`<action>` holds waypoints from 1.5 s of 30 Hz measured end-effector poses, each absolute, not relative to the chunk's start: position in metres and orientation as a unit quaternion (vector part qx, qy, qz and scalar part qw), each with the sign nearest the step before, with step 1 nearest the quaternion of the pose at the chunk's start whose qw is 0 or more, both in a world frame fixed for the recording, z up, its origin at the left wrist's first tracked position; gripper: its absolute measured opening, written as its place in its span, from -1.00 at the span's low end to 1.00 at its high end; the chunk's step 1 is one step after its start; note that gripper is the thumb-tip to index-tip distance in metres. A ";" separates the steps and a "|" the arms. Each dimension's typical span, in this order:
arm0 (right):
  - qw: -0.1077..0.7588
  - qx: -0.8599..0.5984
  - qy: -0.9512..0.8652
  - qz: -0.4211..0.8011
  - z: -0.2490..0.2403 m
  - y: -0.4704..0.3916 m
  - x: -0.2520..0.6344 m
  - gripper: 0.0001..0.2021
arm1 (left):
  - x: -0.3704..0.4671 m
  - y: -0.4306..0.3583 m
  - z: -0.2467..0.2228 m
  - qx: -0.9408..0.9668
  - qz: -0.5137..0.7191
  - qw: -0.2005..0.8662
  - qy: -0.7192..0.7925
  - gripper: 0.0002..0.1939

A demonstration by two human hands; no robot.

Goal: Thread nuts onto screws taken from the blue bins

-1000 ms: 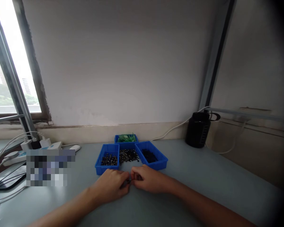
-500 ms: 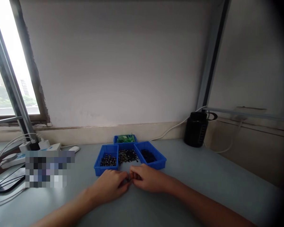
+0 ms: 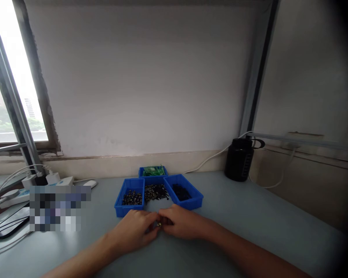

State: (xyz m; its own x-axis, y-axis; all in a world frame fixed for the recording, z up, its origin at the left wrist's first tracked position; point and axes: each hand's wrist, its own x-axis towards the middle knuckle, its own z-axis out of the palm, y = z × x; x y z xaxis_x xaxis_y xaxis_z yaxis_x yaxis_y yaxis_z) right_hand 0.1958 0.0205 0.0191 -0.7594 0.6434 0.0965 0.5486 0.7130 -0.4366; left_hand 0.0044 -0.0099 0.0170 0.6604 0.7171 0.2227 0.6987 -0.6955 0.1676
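My left hand (image 3: pixel 137 228) and my right hand (image 3: pixel 181 221) meet fingertip to fingertip over the table, just in front of the blue bins. Between them is a small brass-coloured metal part (image 3: pixel 159 224), pinched by the fingers of both hands; its exact kind is too small to tell. The left blue bin (image 3: pixel 129 211) holds many small metal pieces (image 3: pixel 132 197). Black parts (image 3: pixel 181 192) lie in the right blue bin (image 3: pixel 195 203). A pile of small dark and metallic parts (image 3: pixel 156 192) is spread on the table between these bins.
Behind stands a blue bin (image 3: pixel 153 179) with green packets (image 3: pixel 153 170). A black bottle (image 3: pixel 239 160) is at the back right. On the left are a power strip (image 3: pixel 62 182), cables, a white mouse (image 3: pixel 90 184), a dark phone-like device (image 3: pixel 10 222) and a blurred-out patch.
The brass-coloured part has come into clearer sight between the fingertips. Both hands have stayed nearly in place, with the fingers shifted slightly, and the view has moved a little.
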 end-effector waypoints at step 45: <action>0.178 -0.341 -0.856 0.346 0.025 0.023 0.195 -0.88 | 0.005 -0.009 0.014 0.904 0.099 -0.008 0.415 -0.86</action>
